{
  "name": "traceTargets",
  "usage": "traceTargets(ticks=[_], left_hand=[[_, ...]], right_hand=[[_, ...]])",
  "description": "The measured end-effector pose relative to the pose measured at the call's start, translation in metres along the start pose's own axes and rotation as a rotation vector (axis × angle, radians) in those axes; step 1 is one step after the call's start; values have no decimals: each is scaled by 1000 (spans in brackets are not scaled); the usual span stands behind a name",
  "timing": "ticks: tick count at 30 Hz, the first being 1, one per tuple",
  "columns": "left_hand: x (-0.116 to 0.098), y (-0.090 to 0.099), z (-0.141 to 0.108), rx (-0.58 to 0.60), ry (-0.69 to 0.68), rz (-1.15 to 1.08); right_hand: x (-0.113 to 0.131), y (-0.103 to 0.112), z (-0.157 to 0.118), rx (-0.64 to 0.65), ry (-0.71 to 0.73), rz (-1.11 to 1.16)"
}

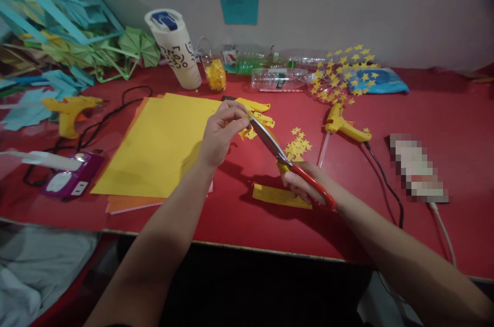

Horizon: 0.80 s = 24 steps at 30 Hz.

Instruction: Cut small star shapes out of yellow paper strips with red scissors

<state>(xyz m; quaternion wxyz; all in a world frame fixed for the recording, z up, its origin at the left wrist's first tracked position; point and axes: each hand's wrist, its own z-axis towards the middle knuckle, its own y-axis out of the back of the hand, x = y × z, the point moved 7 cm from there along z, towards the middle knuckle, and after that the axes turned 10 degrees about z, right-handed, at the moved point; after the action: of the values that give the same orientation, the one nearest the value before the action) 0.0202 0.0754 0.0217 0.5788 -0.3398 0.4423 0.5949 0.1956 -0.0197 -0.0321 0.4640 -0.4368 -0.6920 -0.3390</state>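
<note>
My right hand (304, 183) is wrapped round the red handles of a pair of scissors (270, 142), whose blades point up and left. At the blade tips, my left hand (227, 128) pinches a tiny yellow piece, mostly hidden by the fingers. Behind my left hand lie yellow paper scraps (258, 106). Small yellow paper stars (298, 147) are heaped beyond the scissors. A yellow paper strip (275, 195) rests on the red table (239, 226) below my right hand. To the left are stacked yellow sheets (154, 147) with orange ones beneath.
Yellow glue guns lie at left (70, 110) and right (343, 123), with black cords. A white tumbler (177, 54), plastic bottles (278, 79) and a star cluster (347, 72) stand or lie along the back. A purple power socket (73, 177) sits left; a blurred object (417, 167) lies right.
</note>
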Motion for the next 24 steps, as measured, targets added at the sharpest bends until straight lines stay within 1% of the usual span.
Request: traceTargets(ticks=[6, 13, 17, 24], left_hand=[[-3, -5, -2, 40, 47, -9], [-4, -10, -4, 82, -5, 2], [-5, -12, -4, 90, 1, 6], [-5, -13, -5, 95, 3, -13]], right_hand=[[1, -1, 0, 20, 30, -7], [-6, -1, 1, 49, 28, -9], [-5, -1, 1, 48, 48, -1], [-9, 0, 4, 23, 21, 3]])
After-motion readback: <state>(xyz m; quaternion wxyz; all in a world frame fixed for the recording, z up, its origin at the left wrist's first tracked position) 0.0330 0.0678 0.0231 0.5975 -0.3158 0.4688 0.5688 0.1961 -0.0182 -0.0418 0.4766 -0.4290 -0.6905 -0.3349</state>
